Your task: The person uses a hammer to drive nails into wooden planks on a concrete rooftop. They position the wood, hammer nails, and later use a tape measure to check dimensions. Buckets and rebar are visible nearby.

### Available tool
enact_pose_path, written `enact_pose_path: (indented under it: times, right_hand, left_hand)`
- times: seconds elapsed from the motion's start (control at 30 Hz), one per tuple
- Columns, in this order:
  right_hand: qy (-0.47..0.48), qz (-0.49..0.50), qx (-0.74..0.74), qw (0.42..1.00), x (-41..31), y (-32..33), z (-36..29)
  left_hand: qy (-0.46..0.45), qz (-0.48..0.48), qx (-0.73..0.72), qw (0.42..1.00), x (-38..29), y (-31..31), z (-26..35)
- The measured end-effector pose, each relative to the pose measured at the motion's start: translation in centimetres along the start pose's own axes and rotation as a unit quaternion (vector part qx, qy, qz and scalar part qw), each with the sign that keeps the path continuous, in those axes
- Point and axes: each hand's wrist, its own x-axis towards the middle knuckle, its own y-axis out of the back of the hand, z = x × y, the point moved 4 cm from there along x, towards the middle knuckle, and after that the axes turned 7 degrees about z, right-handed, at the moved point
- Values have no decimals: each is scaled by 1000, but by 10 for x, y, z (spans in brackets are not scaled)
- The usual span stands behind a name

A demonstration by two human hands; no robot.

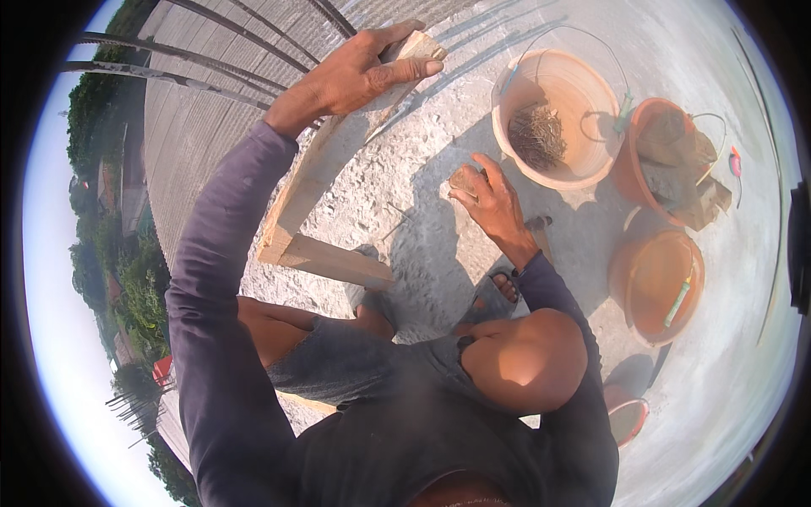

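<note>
My left hand (pixel 367 73) is at the upper middle, its thumb and fingers closed over the far end of a wooden plank (pixel 310 177). At the plank's near end, a short wooden piece (pixel 336 260) meets it at an angle. Between the fingers and thumb of my right hand (pixel 488 199) is a small wooden block (pixel 467 180), held above the rough concrete. Just beside the right wrist lies a hammer (pixel 540 223), partly hidden by the forearm. A few loose nails (pixel 396 218) rest on the concrete between the plank and my right hand.
Bare rebar rods (pixel 190 60) jut out at upper left, over a corrugated roof (pixel 184 165). On the right stand a bucket (pixel 602 120) holding nails, a bucket (pixel 627 158) of wood offcuts, another bucket (pixel 621 279) and a smaller one (pixel 645 415). A red object (pixel 735 163) lies beyond.
</note>
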Motion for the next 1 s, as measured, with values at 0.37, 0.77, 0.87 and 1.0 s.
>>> enact_pose_path:
  times: [0.37, 0.77, 0.87, 1.0]
  right_hand:
    - [-192, -57, 150, 968, -35, -7, 26]
    - [-121, -182, -66, 974, -16, -11, 4]
    - [-111, -96, -54, 988, -16, -5, -5]
    - [-163, -6, -41, 986, -30, 12, -8]
  left_hand:
    - [53, 352, -105, 929, -145, 136, -2]
    - [220, 627, -223, 713, -324, 186, -154]
    - [227, 628, -274, 692, -317, 156, -172]
    - [229, 532, -195, 792, -259, 149, -143]
